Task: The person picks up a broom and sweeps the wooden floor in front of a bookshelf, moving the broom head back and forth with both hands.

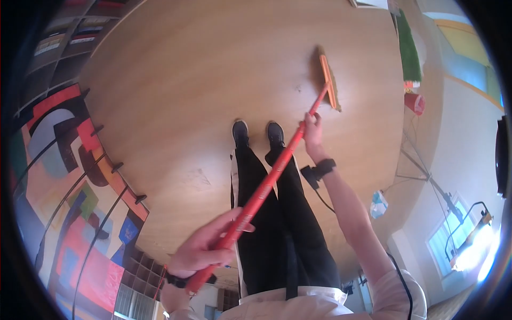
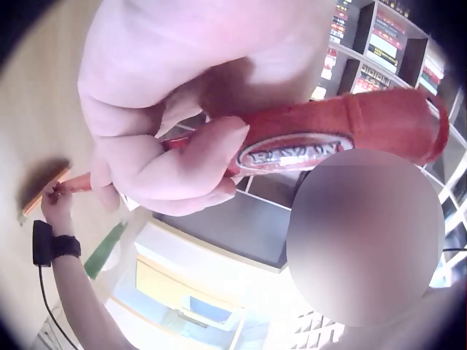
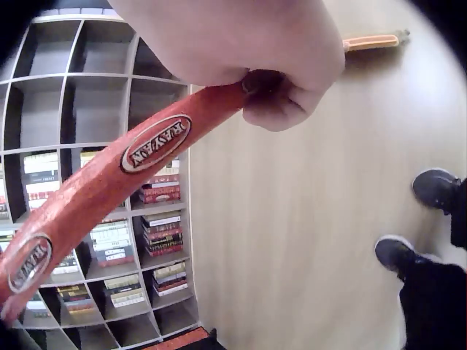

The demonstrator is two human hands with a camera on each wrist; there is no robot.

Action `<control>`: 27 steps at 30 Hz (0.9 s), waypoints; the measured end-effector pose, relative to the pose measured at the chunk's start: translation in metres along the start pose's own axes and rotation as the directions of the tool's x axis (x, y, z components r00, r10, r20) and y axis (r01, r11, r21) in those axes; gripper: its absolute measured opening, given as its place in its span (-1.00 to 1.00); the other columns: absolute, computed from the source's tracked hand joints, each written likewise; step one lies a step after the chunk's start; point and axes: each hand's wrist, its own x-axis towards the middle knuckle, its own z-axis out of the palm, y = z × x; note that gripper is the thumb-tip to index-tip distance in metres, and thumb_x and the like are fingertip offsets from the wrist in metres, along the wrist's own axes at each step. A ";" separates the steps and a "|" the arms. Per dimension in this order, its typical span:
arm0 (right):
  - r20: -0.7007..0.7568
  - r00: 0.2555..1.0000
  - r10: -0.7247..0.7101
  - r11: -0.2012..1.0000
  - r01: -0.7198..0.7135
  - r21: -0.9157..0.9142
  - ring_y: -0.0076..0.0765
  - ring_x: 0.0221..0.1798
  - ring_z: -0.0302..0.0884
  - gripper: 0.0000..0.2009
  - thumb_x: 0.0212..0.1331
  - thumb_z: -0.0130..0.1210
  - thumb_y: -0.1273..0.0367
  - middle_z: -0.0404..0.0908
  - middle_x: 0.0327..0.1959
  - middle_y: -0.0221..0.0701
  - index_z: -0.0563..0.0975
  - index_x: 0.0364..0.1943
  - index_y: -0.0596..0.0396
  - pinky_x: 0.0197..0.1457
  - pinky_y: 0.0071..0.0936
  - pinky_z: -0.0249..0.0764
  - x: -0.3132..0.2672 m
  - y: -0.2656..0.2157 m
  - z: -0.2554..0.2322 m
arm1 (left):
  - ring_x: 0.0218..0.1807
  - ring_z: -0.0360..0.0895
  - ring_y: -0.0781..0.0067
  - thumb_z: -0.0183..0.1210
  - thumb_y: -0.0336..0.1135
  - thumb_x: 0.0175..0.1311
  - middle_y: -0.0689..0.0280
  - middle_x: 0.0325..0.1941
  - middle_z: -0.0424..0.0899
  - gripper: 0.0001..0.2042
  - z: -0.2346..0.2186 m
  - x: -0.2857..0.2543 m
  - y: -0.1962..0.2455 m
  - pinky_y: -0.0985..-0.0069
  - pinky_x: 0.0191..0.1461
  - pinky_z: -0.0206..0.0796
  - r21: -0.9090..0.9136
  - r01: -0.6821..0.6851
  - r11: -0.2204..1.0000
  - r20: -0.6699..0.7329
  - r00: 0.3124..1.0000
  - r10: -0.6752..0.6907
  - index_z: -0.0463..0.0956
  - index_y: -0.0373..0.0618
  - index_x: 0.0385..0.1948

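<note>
A broom with a long red handle [image 1: 261, 193] slants across the front of the person's body. Its orange head [image 1: 327, 80] lies on the floor at the upper right of the head view, its bristles along the far side. The left hand [image 1: 205, 242] grips the handle near its top end; in the left wrist view its fingers [image 2: 197, 157] curl round the red shaft beside an oval label. Further down, close above the broom head, the right hand [image 1: 313, 133] wraps round the handle. From the right wrist, the right hand's fist [image 3: 284, 80] hides part of the shaft.
Dark shoes [image 1: 240, 133] stand on the wooden floor [image 1: 186, 96], left of the broom head. Colourful panels [image 1: 80, 186] line the left side, and a bookshelf [image 3: 102, 146] holds books. At the right are a red bucket [image 1: 414, 104] and a lit lamp on a stand [image 1: 472, 248].
</note>
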 end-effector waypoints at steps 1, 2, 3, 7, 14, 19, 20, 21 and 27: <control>0.026 0.999 -0.036 0.999 0.036 0.014 -0.51 -0.48 0.44 -0.47 0.29 -0.07 0.27 0.47 -0.40 -0.37 0.06 0.29 0.09 -0.51 -0.54 0.40 -0.004 -0.005 -0.010 | -0.43 0.40 0.69 0.08 -0.57 0.13 0.14 0.20 0.31 -0.26 0.007 -0.001 -0.004 0.70 -0.35 0.33 -0.017 0.003 1.000 0.036 0.999 -0.003 -0.09 -0.10 0.39; 0.049 0.996 -0.071 0.997 0.069 0.028 -0.49 -0.48 0.44 -0.49 0.31 -0.10 0.28 0.47 -0.37 -0.34 0.07 0.28 0.08 -0.49 -0.51 0.42 -0.009 -0.008 -0.019 | -0.43 0.40 0.69 0.08 -0.57 0.13 0.14 0.20 0.31 -0.26 0.012 -0.001 -0.009 0.70 -0.35 0.33 -0.014 -0.013 1.000 0.031 0.999 0.013 -0.09 -0.10 0.39; 0.061 0.995 -0.083 0.996 0.082 0.029 -0.49 -0.48 0.44 -0.49 0.31 -0.10 0.28 0.47 -0.37 -0.34 0.07 0.28 0.08 -0.49 -0.51 0.42 -0.021 -0.019 -0.022 | -0.43 0.40 0.68 0.07 -0.57 0.13 0.13 0.18 0.32 -0.26 0.017 0.000 -0.013 0.69 -0.37 0.33 0.024 -0.069 0.997 0.073 0.995 0.067 -0.09 -0.12 0.38; 0.259 0.947 -0.187 0.982 0.178 0.060 -0.36 -0.23 0.51 -0.55 0.33 -0.19 0.28 0.46 -0.13 -0.24 0.14 0.29 0.02 -0.17 -0.42 0.50 -0.073 -0.059 -0.023 | -0.27 0.35 0.70 0.05 -0.53 0.19 0.19 0.12 0.32 -0.31 0.025 -0.009 -0.027 0.69 -0.19 0.32 0.113 -0.282 0.953 0.252 0.936 0.247 -0.05 -0.10 0.38; 0.587 0.636 -0.500 0.560 0.755 -0.341 -0.51 -0.25 0.47 -0.55 0.21 0.03 0.43 0.51 -0.32 -0.45 0.27 0.21 0.03 -0.12 -0.47 0.44 -0.211 -0.101 0.048 | -0.14 0.32 0.67 0.01 -0.46 0.28 0.28 0.04 0.31 -0.56 0.023 -0.053 -0.057 0.67 -0.10 0.27 0.053 -0.553 0.831 0.367 0.785 0.499 0.18 -0.12 0.20; 0.526 0.650 -0.548 0.240 0.725 -0.646 -0.25 -0.49 0.52 -0.73 0.19 0.09 0.34 0.52 -0.53 -0.27 0.45 -0.02 -0.02 -0.32 -0.40 0.46 -0.339 -0.095 0.153 | -0.37 0.49 0.60 -0.01 -0.39 0.36 0.27 -0.10 0.46 -0.57 -0.022 -0.160 -0.057 0.66 -0.41 0.32 0.182 -0.551 0.814 0.345 0.811 0.472 0.11 -0.14 0.22; 0.530 0.649 -0.546 0.241 0.728 -0.642 -0.25 -0.49 0.52 -0.73 0.19 0.09 0.34 0.52 -0.53 -0.27 0.45 -0.02 -0.02 -0.32 -0.40 0.46 -0.358 -0.088 0.172 | -0.37 0.49 0.60 -0.01 -0.39 0.36 0.27 -0.10 0.46 -0.57 -0.034 -0.182 -0.064 0.66 -0.41 0.32 0.183 -0.552 0.814 0.340 0.812 0.475 0.11 -0.14 0.22; 0.524 0.638 -0.564 0.237 0.733 -0.638 -0.21 -0.49 0.52 -0.75 0.19 0.08 0.32 0.53 -0.52 -0.24 0.48 -0.05 -0.02 -0.33 -0.41 0.45 -0.375 -0.078 0.193 | -0.43 0.50 0.60 -0.01 -0.35 0.36 0.26 -0.11 0.50 -0.54 -0.050 -0.203 -0.074 0.67 -0.47 0.31 0.117 -0.617 0.778 0.286 0.772 0.568 0.08 -0.14 0.25; 0.673 0.556 -0.488 0.305 0.831 -0.465 -0.31 -0.54 0.52 -0.83 0.16 0.08 0.32 0.53 -0.57 -0.23 0.58 -0.18 -0.04 -0.43 -0.41 0.42 -0.451 -0.023 0.299 | -0.71 0.39 0.64 -0.07 -0.17 0.39 0.23 -0.22 0.63 -0.62 -0.235 -0.233 -0.145 0.71 -0.67 0.16 0.251 -0.594 0.764 -0.273 0.714 0.644 0.31 -0.22 0.11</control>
